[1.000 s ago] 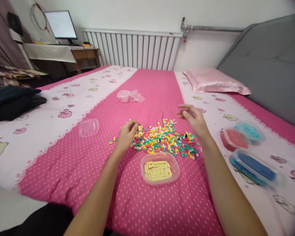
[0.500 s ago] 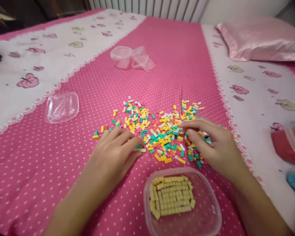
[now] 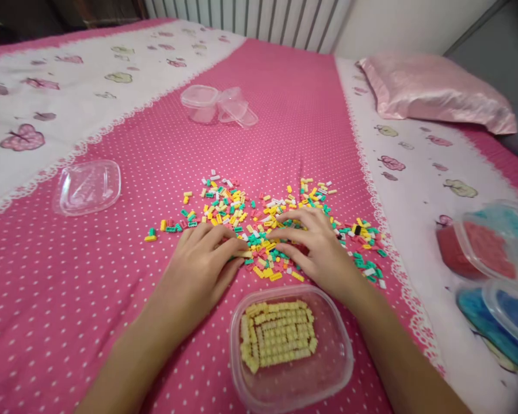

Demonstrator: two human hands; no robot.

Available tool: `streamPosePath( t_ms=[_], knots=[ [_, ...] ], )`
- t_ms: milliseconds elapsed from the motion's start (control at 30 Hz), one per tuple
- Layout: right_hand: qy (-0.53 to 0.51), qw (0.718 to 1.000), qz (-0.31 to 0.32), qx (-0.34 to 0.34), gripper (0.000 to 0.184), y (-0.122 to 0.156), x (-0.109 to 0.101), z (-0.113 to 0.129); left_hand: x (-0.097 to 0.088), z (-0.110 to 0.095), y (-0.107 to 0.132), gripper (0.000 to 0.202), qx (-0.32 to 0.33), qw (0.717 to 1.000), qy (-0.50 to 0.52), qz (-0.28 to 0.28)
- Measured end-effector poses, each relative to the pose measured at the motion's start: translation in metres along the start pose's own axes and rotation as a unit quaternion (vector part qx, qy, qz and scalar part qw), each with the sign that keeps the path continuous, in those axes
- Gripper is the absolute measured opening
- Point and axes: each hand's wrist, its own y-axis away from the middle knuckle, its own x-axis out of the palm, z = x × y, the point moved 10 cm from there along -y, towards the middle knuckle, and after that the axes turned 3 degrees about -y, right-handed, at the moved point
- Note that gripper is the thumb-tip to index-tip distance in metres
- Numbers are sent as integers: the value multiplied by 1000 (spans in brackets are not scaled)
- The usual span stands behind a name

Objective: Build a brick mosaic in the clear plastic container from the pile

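A heap of small coloured bricks [image 3: 263, 224], yellow, green, pink and white, lies spread on the pink dotted bedspread [image 3: 112, 276]. My left hand [image 3: 201, 270] rests flat on the heap's near left edge, fingers stretched out, with a pale yellow brick at its fingertips. My right hand [image 3: 319, 250] lies on the heap's middle, fingers spread over the bricks. Whether either hand grips a brick I cannot make out. In front of both hands stands a clear plastic tub [image 3: 341, 368] holding pale yellow bricks [image 3: 278, 333] in rows.
A clear lid [image 3: 88, 187] lies to the left. Empty clear tubs [image 3: 218, 104] sit further back. At the right edge are tubs of red [image 3: 483, 247] and blue [image 3: 501, 310] bricks. A pink pillow [image 3: 431, 92] lies at the back right.
My right hand came down from the air onto the heap, then slid left toward the left hand. The view tilted down and closer to the bricks.
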Motion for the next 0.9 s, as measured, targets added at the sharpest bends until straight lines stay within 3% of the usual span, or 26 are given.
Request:
streamPosePath(
  t_ms=[267,533,700,800,900],
  knots=[
    [17,1000,2,23,4,-2,-3,2,-22,-6,3,15,-12,1000,-4,-7],
    [-40,996,-21,80,9,-1,-41,23,-40,-24,9,16,24,994,99,30],
    [-42,991,115,59,22,18,-37,62,-36,-36,17,21,38,985,142,94],
    [-9,983,178,31,23,35,-24,80,-35,-38,19,23,44,983,153,95],
    [37,973,223,48,19,48,-7,80,-36,-33,17,22,34,983,159,83]
  ],
)
